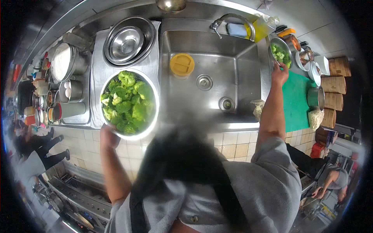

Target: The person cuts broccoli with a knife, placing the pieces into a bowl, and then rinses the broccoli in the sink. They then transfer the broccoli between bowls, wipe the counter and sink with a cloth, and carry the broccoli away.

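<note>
My left hand [110, 134] is closed on the near rim of a white-rimmed colander [156, 110], which is full of broccoli florets [125, 104]. The colander stands on a light cloth left of the sink. At the right, my right hand [279, 72] is closed on the near edge of a metal bowl [271, 43] holding some broccoli [280, 55]. That bowl is beyond the sink's right edge, at the far end of a green cutting board [297, 101]. Nested metal bowls [124, 44] sit behind the colander.
Between my hands is a steel sink [221, 54] with a yellow lid [182, 65] and a faucet [233, 16]. Small bowls [314, 73], a metal pot [315, 98] and wooden blocks [333, 84] line the right. Pots [71, 91] stand left. Other people are behind on both sides.
</note>
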### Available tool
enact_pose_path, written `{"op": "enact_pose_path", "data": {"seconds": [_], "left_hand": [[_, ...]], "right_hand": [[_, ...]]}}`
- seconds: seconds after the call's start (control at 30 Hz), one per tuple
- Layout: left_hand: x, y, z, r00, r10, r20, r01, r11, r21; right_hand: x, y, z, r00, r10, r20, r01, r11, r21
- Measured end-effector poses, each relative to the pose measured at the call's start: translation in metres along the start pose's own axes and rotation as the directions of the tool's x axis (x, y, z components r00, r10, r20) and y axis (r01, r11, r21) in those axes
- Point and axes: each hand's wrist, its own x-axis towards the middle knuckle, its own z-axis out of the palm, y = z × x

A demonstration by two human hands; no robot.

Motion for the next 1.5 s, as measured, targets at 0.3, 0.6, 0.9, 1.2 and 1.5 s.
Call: {"op": "enact_pose_path", "data": {"seconds": [0.3,0.6,0.9,1.2,1.5], "left_hand": [[0.001,0.004,-0.013,0.992,-0.11,-0.055,0.117,0.981,0.154],[0.007,-0.001,-0.019,0.988,-0.154,-0.001,0.153,0.983,-0.102],[-0.072,0.039,0.024,0.984,-0.175,0.046,0.179,0.899,-0.401],[-0.198,-0.212,-0.092,0.654,-0.498,-0.569,0.456,0.86,-0.228],[-0.404,-0.399,-0.086,0.572,-0.706,-0.418,0.739,0.665,-0.111]], "right_hand": [[0.06,0.077,0.02,0.968,0.186,0.17,-0.069,0.845,-0.531],[-0.015,0.015,0.001,0.988,0.149,-0.035,-0.15,0.988,-0.03],[-0.2,-0.069,0.008,0.825,0.01,0.565,-0.319,0.833,0.452],[-0.307,-0.157,-0.002,-0.029,-0.119,0.992,-0.43,0.898,0.095],[-0.474,-0.274,0.032,-0.41,-0.215,0.886,-0.136,0.975,0.173]]}}
